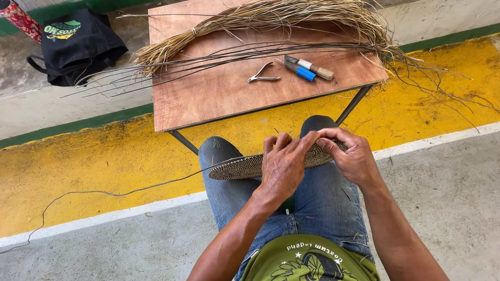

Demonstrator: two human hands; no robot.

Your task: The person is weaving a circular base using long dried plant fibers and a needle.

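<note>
Woven disc (245, 166): a flat, round coiled mat resting across the person's knees, just in front of the bench (215, 97); seen nearly edge-on, its long axis runs left to right, the left end a little lower.
Look of the disc: tight concentric coils, dark strands alternating with pale ones, giving a fine striped ring pattern; the right part is hidden behind the hands.
Loose strand (97, 194): a thin dark fibre leaves the disc's left edge and trails away from the bench over the yellow floor band to the grey concrete.
Left hand (283, 168): lies over the middle of the disc, fingers curled and pinching its far rim.
Right hand (354, 156): grips the disc's right end, fingers pressed together on the rim, fingertips meeting those of the left hand.
On the bench: a bound bundle of pale straw (290, 14) arching along the far side, long dark strands (203, 58) lying left to right before it, small metal pliers (262, 74) and two knives (308, 68), one blue-handled, one wood-handled.
Left of the bench: a black cloth bag (78, 47) on the concrete, bearing a yellow and green printed logo near its top; behind it a red patterned cylinder (19, 18).
</note>
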